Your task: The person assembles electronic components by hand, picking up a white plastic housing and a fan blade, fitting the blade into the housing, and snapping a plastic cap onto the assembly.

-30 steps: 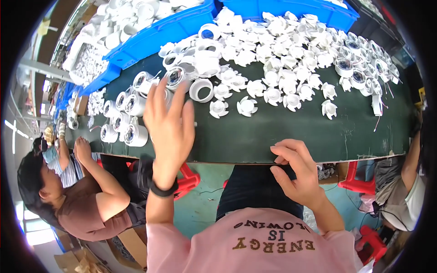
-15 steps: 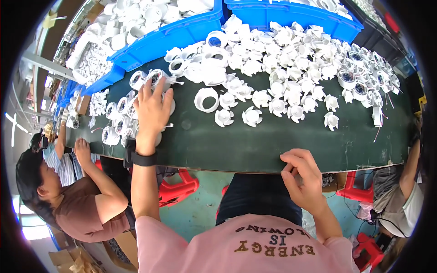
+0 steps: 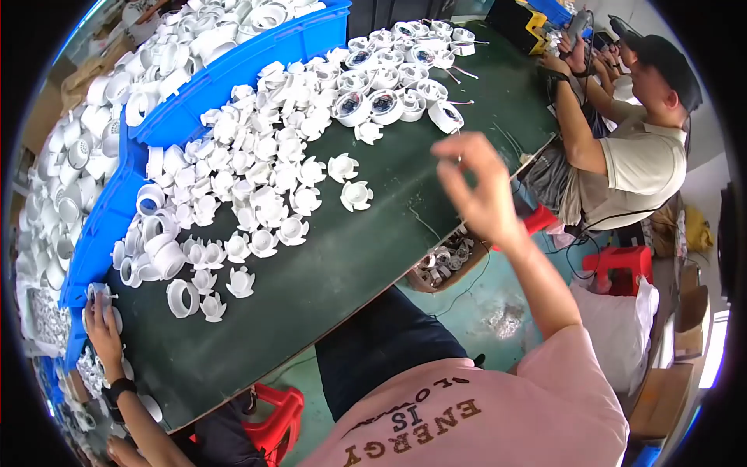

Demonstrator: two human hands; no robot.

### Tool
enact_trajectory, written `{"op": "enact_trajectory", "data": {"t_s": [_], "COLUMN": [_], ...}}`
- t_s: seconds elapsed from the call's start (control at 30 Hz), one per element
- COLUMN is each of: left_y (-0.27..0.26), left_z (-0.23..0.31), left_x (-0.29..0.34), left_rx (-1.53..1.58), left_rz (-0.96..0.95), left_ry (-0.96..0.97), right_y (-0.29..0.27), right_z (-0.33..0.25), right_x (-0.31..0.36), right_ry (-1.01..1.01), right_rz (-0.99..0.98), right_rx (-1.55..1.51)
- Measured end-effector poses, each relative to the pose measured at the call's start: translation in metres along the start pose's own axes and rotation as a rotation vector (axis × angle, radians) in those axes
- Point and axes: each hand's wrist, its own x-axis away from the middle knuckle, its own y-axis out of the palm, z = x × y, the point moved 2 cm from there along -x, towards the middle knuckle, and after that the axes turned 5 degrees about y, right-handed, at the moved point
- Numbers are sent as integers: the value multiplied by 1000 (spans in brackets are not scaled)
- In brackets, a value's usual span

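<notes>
At the far left of the green table (image 3: pixel 311 311), my left hand (image 3: pixel 103 335) reaches out with fingers stretched over a white round housing (image 3: pixel 99 291), touching it. More white housings lie under and beside that wrist, partly hidden. My right hand (image 3: pixel 476 187) is raised by the table's right front edge, slightly blurred, its fingers curled toward the thumb; anything between them is too small to make out. Beyond it lie several white round housings with circuit boards (image 3: pixel 384 106) and thin wires. White finned cups (image 3: pixel 264 202) are heaped mid-table, with a white ring (image 3: pixel 183 299) near them.
Blue bins (image 3: pixel 233 71) full of white parts line the far side. A person (image 3: pixel 626 148) in a cap works at the right. Below the table edge are a box of parts (image 3: pixel 447 265) and red stools (image 3: pixel 278 420). A white sack (image 3: pixel 618 335) stands at the right.
The view has swung to the right, bringing the right-hand worker into sight. My left hand still lies at the white housings; my right hand has risen from the front edge.
</notes>
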Motion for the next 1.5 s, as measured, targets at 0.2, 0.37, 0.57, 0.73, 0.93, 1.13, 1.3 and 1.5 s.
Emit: {"op": "enact_trajectory", "data": {"t_s": [0.2, 0.37, 0.57, 0.73, 0.93, 1.13, 1.3, 1.5], "left_y": [-15, -105, -114, -98, -95, -91, -94, -110], "left_z": [47, 222, 354, 390, 393, 389, 386, 398], "left_x": [-21, -2, 25, 19, 21, 19, 16, 5], "left_rx": [-10, 554, 974, 1133, 1063, 1069, 1126, 1173], "left_rz": [180, 230, 124, 188, 258, 279, 240, 279], "left_ry": [44, -111, -75, -168, -183, -171, -173, -92], "right_y": [2, 17, 56, 74, 77, 84, 84, 80], "right_z": [104, 71, -14, -13, -13, -14, -22, -21], "right_x": [-53, -36, -15, -13, -10, -11, -13, -23], "right_ry": [101, 83, -121, -127, -108, -111, -204, -248], "right_rz": [55, -54, -368, -460, -416, -409, -408, -413], "right_rx": [371, 366, -104, -55, -59, 46, 296, 296]}}
